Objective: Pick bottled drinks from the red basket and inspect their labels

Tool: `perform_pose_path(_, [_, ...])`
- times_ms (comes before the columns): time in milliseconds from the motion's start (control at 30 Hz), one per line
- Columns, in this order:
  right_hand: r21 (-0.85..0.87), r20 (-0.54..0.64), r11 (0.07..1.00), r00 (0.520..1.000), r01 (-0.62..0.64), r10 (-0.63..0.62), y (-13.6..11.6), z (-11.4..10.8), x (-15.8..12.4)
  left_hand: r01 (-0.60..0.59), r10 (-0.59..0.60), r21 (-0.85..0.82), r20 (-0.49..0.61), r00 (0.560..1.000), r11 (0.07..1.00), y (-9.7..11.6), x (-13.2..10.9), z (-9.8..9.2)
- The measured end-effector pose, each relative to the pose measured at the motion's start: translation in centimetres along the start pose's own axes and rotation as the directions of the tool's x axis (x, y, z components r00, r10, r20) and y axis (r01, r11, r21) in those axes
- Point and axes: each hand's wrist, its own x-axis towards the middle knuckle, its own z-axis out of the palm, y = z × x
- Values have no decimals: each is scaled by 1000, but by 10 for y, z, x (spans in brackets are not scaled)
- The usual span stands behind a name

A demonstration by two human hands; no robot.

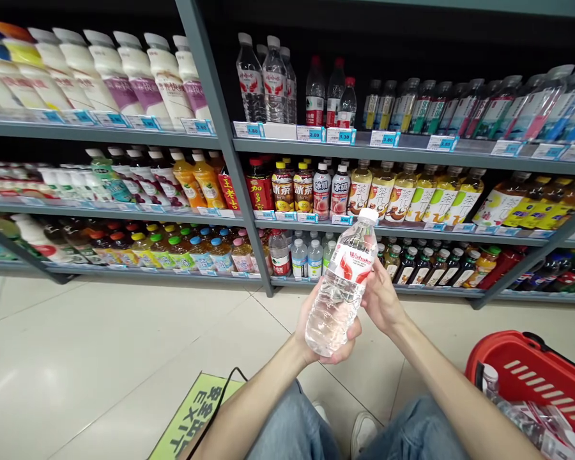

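A clear plastic water bottle (344, 287) with a white cap and a red-and-white label is held up in front of me, tilted with its cap up and to the right. My left hand (311, 326) is wrapped round its lower part, thumb and fingers showing at the base. My right hand (383, 295) grips the upper right side near the label, its fingertips partly hidden behind the bottle. Similar water bottles (274, 86) with white caps stand on the upper shelf ahead.
Shelves (388, 148) of bottled drinks run across the view, with price tags along their edges. A red shopping basket (503, 348) holding several clear bottles stands at lower right. A yellow-green exit sign (186, 415) is on the tiled floor (100, 358) at lower left.
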Motion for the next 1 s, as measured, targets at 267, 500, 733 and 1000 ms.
perform_pose_path(267, [-49, 3, 999, 1000, 2, -1, -1, 0, -2, 42, -36, 89, -73, 997, 995, -2, -2, -4])
perform_pose_path(500, [-33, -103, 998, 994, -48, 45, 1, -2, 1, -13, 74, 214, -284, 956, 977, -4, 4, 7])
perform_pose_path(733, [1, -156, 981, 969, -192, 190, 4, -4, 4, -125, 404, 535, -442, 801, 835, -11, 16, 9])
perform_pose_path(1000, [85, -169, 976, 962, -201, 212, -1, 3, 11, 131, 679, 907, -389, 622, 400, -17, 14, 26])
